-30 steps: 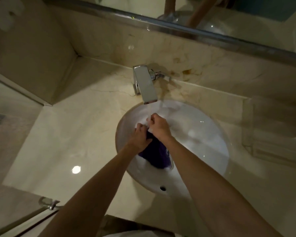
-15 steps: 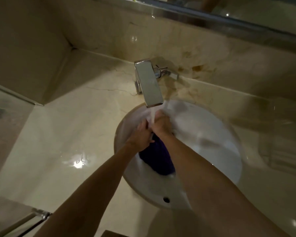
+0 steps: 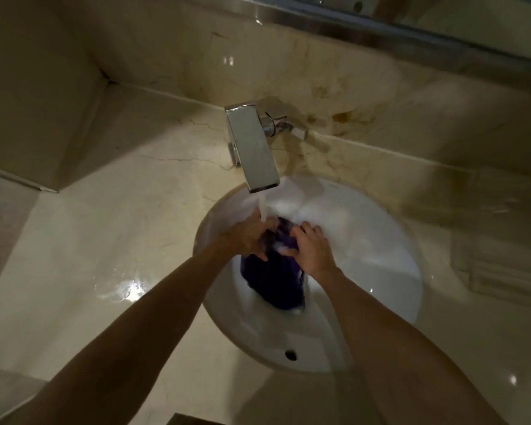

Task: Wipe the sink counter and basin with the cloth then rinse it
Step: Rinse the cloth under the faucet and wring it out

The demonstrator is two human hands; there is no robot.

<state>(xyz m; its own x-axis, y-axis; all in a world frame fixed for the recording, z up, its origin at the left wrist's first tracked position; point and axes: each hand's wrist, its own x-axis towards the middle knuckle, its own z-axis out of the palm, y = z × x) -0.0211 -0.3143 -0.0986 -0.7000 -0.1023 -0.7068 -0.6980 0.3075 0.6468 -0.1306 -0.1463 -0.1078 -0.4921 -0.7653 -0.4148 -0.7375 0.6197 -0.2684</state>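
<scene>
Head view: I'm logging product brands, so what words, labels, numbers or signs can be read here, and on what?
None can be read: the faucet, basin, counter and purple cloth in both hands show no legible text.

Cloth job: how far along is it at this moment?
Late stage. The counter shows a wet sheen, so wiping looks done. Now both hands, left hand and right hand, hold the purple cloth under the running faucet in the basin. Left: finish rinsing.
</scene>
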